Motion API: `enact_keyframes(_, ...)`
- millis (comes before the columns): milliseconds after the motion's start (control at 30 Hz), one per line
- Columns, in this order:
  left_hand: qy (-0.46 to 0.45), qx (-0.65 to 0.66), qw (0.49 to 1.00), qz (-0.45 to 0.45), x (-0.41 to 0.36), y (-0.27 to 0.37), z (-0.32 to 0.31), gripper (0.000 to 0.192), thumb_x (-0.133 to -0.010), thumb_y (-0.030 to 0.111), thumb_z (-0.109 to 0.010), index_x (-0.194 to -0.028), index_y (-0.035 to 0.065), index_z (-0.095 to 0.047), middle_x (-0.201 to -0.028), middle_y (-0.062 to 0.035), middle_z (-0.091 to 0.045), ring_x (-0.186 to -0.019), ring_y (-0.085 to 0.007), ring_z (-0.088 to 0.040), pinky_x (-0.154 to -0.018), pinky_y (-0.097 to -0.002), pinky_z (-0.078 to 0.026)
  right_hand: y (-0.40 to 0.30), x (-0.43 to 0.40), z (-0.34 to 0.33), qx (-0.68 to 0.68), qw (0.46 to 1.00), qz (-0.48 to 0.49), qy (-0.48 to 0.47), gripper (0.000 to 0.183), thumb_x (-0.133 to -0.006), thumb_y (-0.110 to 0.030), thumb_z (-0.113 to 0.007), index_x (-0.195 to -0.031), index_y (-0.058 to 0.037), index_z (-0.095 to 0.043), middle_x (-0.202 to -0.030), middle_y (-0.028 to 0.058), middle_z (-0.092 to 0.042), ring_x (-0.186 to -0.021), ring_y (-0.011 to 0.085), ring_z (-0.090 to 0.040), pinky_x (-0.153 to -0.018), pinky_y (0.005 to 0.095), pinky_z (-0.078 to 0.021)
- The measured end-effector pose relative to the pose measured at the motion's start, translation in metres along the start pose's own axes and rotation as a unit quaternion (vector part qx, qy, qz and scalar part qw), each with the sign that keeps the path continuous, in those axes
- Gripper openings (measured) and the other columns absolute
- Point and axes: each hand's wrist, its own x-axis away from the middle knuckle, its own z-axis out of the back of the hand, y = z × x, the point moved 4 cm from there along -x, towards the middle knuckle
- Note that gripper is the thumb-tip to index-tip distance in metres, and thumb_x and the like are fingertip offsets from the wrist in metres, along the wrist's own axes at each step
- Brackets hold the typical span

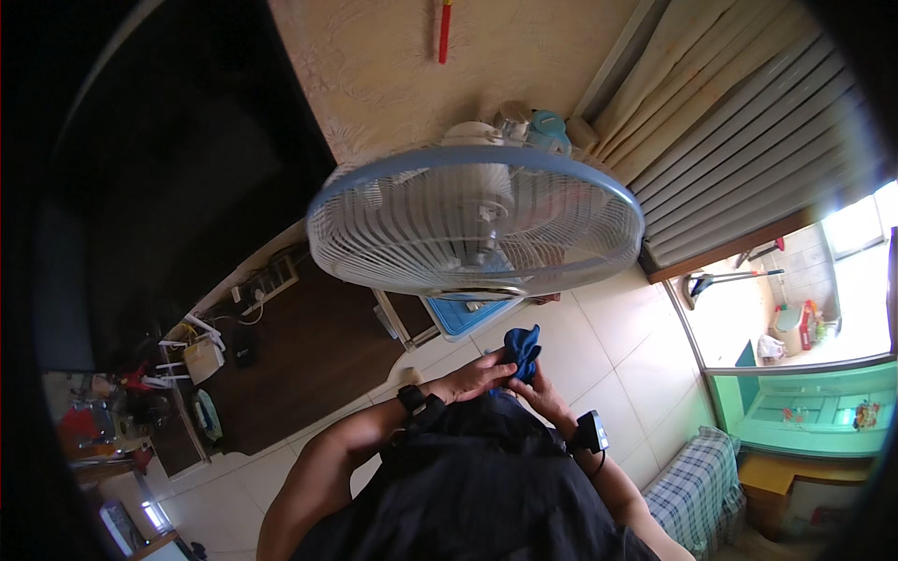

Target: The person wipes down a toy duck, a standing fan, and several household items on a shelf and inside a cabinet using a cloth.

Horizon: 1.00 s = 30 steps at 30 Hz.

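A crumpled blue cloth (523, 349) is bunched between my two hands, close in front of my dark shirt. My left hand (478, 377) grips it from the left, fingers pointing inward. From the right and slightly below, my right hand (544, 394) holds the same cloth, its fingers partly hidden. Just beyond the cloth stands an electric fan (484, 231) with a round wire grille and a blue-grey rim. The fan's blades are hard to make out behind the grille.
A large black television screen (196, 154) and a dark brown cabinet top (309, 350) with a white router (204, 359) lie left. Behind the fan are a light-blue container (549, 130) and a blue tray (463, 315). A plaid-covered piece of furniture (694, 491) stands right.
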Motion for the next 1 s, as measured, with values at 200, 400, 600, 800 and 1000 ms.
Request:
enact_keyframes(200,0.016,-0.196,0.978,-0.072,-0.047,-0.03,-0.018,0.057,-0.093,0.016,-0.056,-0.141,0.0017,-0.03,-0.136,-0.0109,-0.044,-0.124,-0.0191,-0.044,-0.105,-0.0348,-0.035,0.019,-0.013,0.076,-0.294,0.953,-0.058,-0.036,0.047,-0.093,-0.02,-0.054,-0.135,-0.0041,-0.039,-0.12,0.0094,-0.055,-0.108,0.0206,-0.056,-0.093,0.0331,-0.0458)
enact_keyframes(400,0.288,-0.189,0.935,-0.082,-0.025,-0.052,-0.006,0.034,-0.094,0.012,-0.052,-0.127,0.0028,-0.049,-0.111,-0.0081,-0.06,-0.102,-0.0148,-0.058,-0.091,-0.0278,-0.046,0.017,-0.058,0.163,-0.322,0.943,-0.064,-0.063,0.044,-0.092,-0.022,-0.051,-0.131,-0.0033,-0.044,-0.117,0.0079,-0.058,-0.102,0.0181,-0.057,-0.09,0.0318,-0.0467)
enact_keyframes(600,0.405,-0.139,0.895,-0.125,0.019,-0.068,-0.004,0.032,-0.096,0.014,-0.048,-0.126,0.0025,-0.049,-0.112,-0.0094,-0.059,-0.103,-0.0161,-0.058,-0.093,-0.0293,-0.046,-0.135,-0.168,0.181,-0.201,0.969,0.13,-0.06,0.045,-0.093,-0.023,-0.054,-0.132,-0.0033,-0.041,-0.112,0.0065,-0.057,-0.096,0.0129,-0.055,-0.085,0.0267,-0.0455)
enact_keyframes(800,0.444,-0.06,0.878,-0.171,0.005,-0.079,0.017,0.032,-0.095,0.015,-0.05,-0.124,0.0018,-0.05,-0.108,-0.009,-0.061,-0.1,-0.0157,-0.06,-0.093,-0.0303,-0.047,-0.28,-0.235,0.128,-0.079,0.934,0.346,-0.044,0.044,-0.09,-0.018,-0.058,-0.129,-0.0054,-0.043,-0.107,0.0122,-0.058,-0.096,0.0181,-0.056,-0.087,0.0281,-0.0446)
enact_keyframes(1000,0.437,-0.023,0.881,-0.178,-0.017,-0.068,0.006,0.03,-0.095,0.014,-0.051,-0.122,0.0013,-0.052,-0.107,-0.0102,-0.061,-0.098,-0.0173,-0.061,-0.092,-0.0312,-0.048,-0.294,-0.246,0.074,0.038,0.858,0.508,-0.057,0.043,-0.069,-0.002,-0.064,-0.111,-0.0082,-0.056,-0.118,0.0183,-0.046,-0.107,0.0375,-0.05,-0.091,0.0387,-0.0439)
